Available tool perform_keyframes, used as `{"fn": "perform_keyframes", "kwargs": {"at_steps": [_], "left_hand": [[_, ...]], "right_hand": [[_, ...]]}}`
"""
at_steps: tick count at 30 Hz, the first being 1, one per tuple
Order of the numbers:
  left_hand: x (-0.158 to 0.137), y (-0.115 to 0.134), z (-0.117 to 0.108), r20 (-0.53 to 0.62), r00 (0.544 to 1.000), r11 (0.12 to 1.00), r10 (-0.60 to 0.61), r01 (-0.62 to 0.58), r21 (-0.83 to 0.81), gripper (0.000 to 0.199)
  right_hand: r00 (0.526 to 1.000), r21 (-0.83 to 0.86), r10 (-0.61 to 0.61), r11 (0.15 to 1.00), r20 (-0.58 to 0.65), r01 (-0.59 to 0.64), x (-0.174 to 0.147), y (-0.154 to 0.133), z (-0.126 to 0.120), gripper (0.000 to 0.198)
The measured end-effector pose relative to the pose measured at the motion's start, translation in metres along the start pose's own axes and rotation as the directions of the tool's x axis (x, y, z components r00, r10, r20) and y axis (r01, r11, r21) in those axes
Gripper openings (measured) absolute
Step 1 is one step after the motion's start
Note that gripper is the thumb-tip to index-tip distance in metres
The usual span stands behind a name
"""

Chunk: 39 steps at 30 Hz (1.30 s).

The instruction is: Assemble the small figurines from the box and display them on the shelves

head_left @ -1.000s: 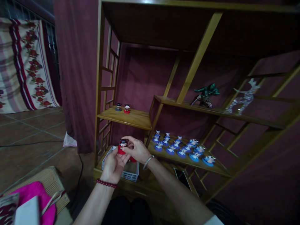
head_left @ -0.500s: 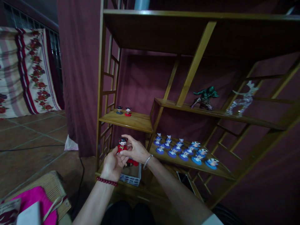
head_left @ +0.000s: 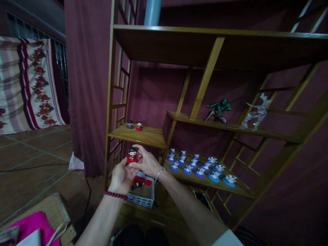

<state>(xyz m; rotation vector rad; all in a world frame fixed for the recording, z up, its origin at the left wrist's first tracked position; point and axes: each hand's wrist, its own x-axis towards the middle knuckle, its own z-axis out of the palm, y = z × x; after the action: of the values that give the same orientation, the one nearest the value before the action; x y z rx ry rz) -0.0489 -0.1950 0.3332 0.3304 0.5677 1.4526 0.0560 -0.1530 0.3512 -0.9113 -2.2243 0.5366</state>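
Observation:
Both hands hold a small black-haired figurine (head_left: pixel 132 154) on a red base, its face turned toward me. My left hand (head_left: pixel 122 176) supports the base from below and left, thumb at its edge. My right hand (head_left: pixel 146 162) grips it from the right, with thumb and fingers closed round its side. Beneath the hands stands an open box (head_left: pixel 140 201) with figurines (head_left: pixel 138 185) on red bases lying in it. Just above, on the small wooden shelf (head_left: pixel 148 137), a dark-based figurine (head_left: pixel 130 124) and a red-based figurine (head_left: pixel 139 126) stand side by side.
Several blue and purple figurines (head_left: pixel 197 167) stand in rows on the lower right shelf. Above them are a green statuette (head_left: pixel 219 111) and a clear deer figure (head_left: pixel 257 112). A shelf post (head_left: pixel 207 78) rises between compartments. A woven seat (head_left: pixel 57 208) with pink cloth lies lower left.
My view has tilted up a little, so the shelves appear lower. The figurine now sits more upright between my hands, and more of the box's contents shows below.

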Motion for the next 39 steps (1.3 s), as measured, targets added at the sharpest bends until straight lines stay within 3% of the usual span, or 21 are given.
{"fn": "perform_keyframes", "kwargs": {"at_steps": [17, 21, 24, 31, 39], "left_hand": [[0.013, 0.010, 0.014, -0.003, 1.000, 1.000, 0.022, -0.022, 0.010, 0.024], [0.012, 0.014, 0.021, -0.055, 0.996, 0.997, 0.076, -0.075, 0.032, 0.017], [0.012, 0.014, 0.026, -0.030, 0.991, 0.989, 0.129, -0.127, 0.071, 0.015], [0.020, 0.010, 0.032, -0.054, 0.962, 0.957, 0.269, -0.260, 0.129, 0.025], [0.028, 0.008, 0.042, -0.037, 0.940, 0.925, 0.340, -0.327, 0.193, 0.027]], "right_hand": [[0.996, 0.067, -0.040, 0.997, -0.076, 0.045, 0.019, 0.007, -0.014, 0.056], [0.995, 0.117, -0.037, 0.992, -0.097, 0.048, 0.024, 0.008, -0.022, 0.057], [0.995, 0.131, -0.027, 0.991, -0.096, 0.039, 0.028, 0.011, -0.026, 0.057], [0.996, 0.150, -0.009, 0.988, -0.085, 0.021, 0.035, 0.023, -0.033, 0.061], [0.994, 0.157, 0.025, 0.988, -0.106, -0.009, 0.042, 0.024, -0.043, 0.063]]}}
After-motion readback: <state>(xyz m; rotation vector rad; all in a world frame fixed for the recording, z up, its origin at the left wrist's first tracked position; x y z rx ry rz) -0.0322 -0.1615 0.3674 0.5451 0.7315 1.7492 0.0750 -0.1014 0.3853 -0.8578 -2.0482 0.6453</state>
